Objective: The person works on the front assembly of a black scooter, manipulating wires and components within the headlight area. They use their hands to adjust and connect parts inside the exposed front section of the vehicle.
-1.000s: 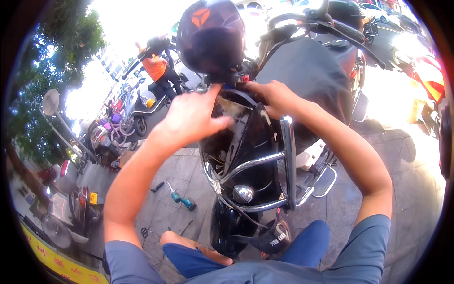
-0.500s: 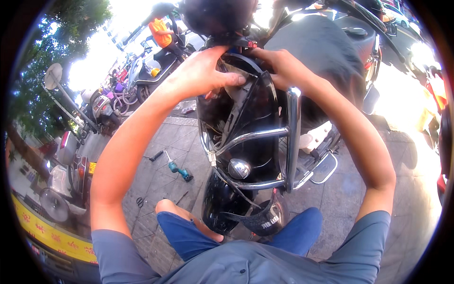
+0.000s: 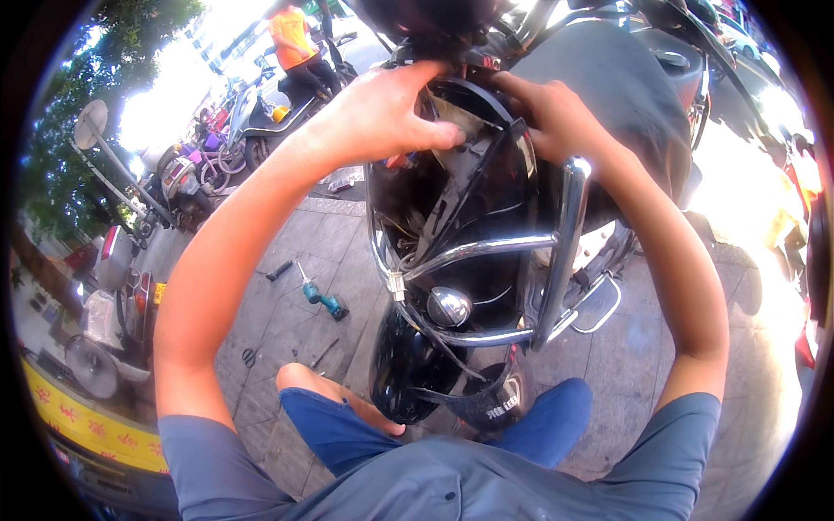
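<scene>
A black scooter front (image 3: 478, 226) faces me, its panel open on loose wires and grey inner plastic, inside a chrome guard bar (image 3: 565, 252). My left hand (image 3: 400, 117) is closed over the panel's upper left edge, fingertips hidden at the top, thumb reaching into the opening. On the upper right edge, my right hand (image 3: 547, 122) has its fingers curled round the panel, partly out of sight. A dark rounded housing (image 3: 426, 17) sits just above both hands. Low on the front is a small round chrome lamp (image 3: 447, 306), above the black mudguard (image 3: 400, 369).
On the paving (image 3: 625, 365) lie a teal drill (image 3: 321, 300), a black tool (image 3: 278, 271) and scissors (image 3: 248, 358). A grey cover (image 3: 608, 95) drapes the scooter behind. Parked scooters (image 3: 122, 313) and a bicycle (image 3: 217, 169) line the left; a person in orange (image 3: 295, 39) is beyond.
Both hands and the scooter appear higher in the picture than a second ago, as the view shifted. My hands remain at the panel's top edges, my left thumb reaching slightly further rightward.
</scene>
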The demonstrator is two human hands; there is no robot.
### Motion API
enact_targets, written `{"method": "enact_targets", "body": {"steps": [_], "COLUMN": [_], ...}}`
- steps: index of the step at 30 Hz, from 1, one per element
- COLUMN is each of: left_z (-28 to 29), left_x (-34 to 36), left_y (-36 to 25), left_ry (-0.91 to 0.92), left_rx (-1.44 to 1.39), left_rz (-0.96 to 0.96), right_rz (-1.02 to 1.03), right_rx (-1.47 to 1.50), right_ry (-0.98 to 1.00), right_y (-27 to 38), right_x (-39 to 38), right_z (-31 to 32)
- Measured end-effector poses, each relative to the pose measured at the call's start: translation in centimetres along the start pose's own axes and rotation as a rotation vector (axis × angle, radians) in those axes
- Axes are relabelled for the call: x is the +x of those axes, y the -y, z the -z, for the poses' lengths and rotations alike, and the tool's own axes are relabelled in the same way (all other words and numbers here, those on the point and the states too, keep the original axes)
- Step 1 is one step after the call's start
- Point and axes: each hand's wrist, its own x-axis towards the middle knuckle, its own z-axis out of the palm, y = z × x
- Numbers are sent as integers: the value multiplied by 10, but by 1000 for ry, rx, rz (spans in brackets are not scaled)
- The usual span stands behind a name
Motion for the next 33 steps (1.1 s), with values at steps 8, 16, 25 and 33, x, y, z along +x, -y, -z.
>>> {"method": "enact_targets", "body": {"steps": [8,16,25,33], "left_z": [-2,1,10,18], "left_x": [-5,2,9,6], "left_y": [5,18,7,1], "left_ry": [-24,-66,47,144], "left_rx": [-75,141,95,8], "left_rz": [-24,-187,-90,1], "right_rz": [-46,94,-24,-141], "right_rx": [-531,-564,181,225], "right_ry": [157,83,179,305], "right_y": [28,35,12,25], "right_x": [7,15,13,16], "right_z": [19,25,19,24]}}
